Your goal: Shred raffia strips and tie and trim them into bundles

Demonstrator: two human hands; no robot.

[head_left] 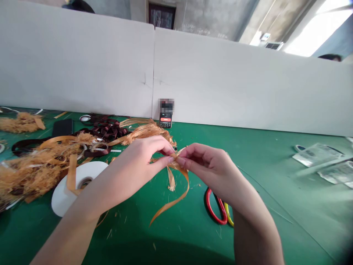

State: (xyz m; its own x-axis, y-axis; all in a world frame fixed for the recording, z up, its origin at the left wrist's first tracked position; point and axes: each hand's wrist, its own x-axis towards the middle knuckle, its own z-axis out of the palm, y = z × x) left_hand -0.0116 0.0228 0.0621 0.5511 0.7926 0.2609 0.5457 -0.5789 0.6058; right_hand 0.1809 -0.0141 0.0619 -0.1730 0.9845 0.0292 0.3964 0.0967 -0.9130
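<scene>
- Frayed tan ribbon heap (33, 173) and white ribbon spool (70, 195) on green mat (275, 154), at left.
- Left hand (129, 165): fingers pinched on tan ribbon strip (180, 191), at centre.
- Right hand (209, 169): pinched on same strip, fingertips meeting left hand's.
- Red-handled scissors (209, 206), just below right hand.
- Clear plastic packets (317, 154), far right.

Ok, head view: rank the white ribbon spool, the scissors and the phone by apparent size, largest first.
1. White ribbon spool
2. Scissors and phone, unranked: the scissors are partly hidden, and the phone stands farther off.
</scene>
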